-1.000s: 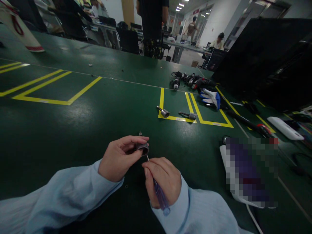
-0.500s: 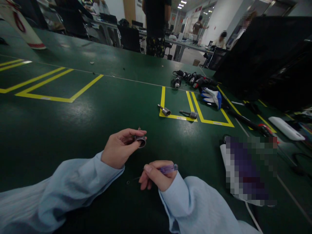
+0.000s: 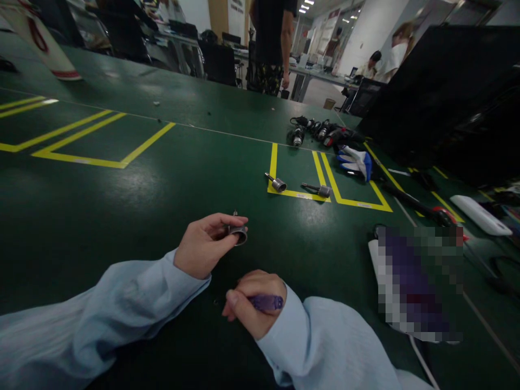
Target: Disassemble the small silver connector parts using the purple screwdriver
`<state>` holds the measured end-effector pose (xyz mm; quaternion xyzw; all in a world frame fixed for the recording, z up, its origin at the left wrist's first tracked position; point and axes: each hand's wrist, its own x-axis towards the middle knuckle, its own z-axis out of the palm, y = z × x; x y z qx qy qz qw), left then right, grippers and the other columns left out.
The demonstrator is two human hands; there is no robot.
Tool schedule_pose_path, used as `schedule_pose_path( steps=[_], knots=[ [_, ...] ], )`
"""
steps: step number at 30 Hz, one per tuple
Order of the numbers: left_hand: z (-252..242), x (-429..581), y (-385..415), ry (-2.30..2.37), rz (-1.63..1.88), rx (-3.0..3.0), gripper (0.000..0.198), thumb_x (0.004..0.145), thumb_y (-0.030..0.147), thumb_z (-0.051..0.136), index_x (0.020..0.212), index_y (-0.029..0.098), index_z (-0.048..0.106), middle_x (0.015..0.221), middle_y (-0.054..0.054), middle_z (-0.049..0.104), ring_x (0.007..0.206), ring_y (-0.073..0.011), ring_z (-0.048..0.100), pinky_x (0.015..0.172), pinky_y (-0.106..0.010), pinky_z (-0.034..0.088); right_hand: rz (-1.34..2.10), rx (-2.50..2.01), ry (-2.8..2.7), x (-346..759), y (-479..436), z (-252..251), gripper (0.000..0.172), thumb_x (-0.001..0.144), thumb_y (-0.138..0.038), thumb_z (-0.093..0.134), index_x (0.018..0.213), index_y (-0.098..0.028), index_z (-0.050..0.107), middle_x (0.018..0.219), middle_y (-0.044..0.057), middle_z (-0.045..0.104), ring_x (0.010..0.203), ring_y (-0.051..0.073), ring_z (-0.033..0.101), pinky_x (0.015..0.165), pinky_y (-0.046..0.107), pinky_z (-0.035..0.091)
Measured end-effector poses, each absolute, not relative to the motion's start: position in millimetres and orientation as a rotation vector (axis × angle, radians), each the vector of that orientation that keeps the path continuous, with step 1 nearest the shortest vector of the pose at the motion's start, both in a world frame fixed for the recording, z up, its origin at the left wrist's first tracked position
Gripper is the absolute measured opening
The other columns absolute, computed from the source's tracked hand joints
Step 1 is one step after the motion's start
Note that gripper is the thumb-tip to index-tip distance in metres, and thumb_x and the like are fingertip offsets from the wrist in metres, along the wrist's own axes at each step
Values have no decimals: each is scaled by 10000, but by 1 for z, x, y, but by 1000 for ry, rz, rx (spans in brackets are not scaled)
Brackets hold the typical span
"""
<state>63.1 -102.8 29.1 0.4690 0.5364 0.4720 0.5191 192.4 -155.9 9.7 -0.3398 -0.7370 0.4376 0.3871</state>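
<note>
In the head view, my left hand (image 3: 203, 244) is closed round a metal hole saw (image 3: 240, 234), its open rim facing me and its thin shank sticking up behind my fingers. Nearer to me, my right hand (image 3: 255, 303) grips the purple see-through handle of a screwdriver (image 3: 266, 302); its blade is hidden by my fingers. A tiny ring-shaped part (image 3: 215, 302) lies on the green table just left of my right fingertips. Two more hole saws lie farther off: one (image 3: 279, 184) across a yellow tape line, the other (image 3: 324, 191) to its right.
Behind the hole saws lie several power tools with cords (image 3: 298, 135) and a blue-and-white glove (image 3: 355, 163). To the right are a blurred-out purple item (image 3: 410, 281), a white bar (image 3: 480, 215) and a large black object (image 3: 430, 97). A person (image 3: 270, 49) stands beyond the table.
My right hand has turned and shifted slightly left and down, hiding the screwdriver's blade. My left hand keeps its hold on the hole saw. The view has shifted a little.
</note>
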Motion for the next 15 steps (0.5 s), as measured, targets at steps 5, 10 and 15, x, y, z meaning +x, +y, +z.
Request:
schedule_pose_path(
  steps=[5,10,15],
  knots=[
    [29,63,-102,1266,1115,1117,213,555,170,676,753,130,613,947,-78,659,856,-226,628,827,-393,488,800,-847,-2132,188,-165,9,329,761,-239,418,460,-169,529,426,-4,548,428,88,511,571,249,413],
    [29,61,-99,1174,1119,1064,282,574,152,676,851,134,629,993,-72,652,905,-222,615,837,-364,483,1045,-826,-1767,192,-160,9,368,822,-255,396,529,-151,592,479,23,598,478,90,562,541,203,451],
    [32,56,-99,1155,1127,1053,305,599,148,663,903,143,635,992,-78,658,915,-231,614,849,-373,475,890,-827,-1488,206,-147,18,286,811,-194,417,654,-148,652,580,39,638,557,116,586,556,236,474]
  ],
)
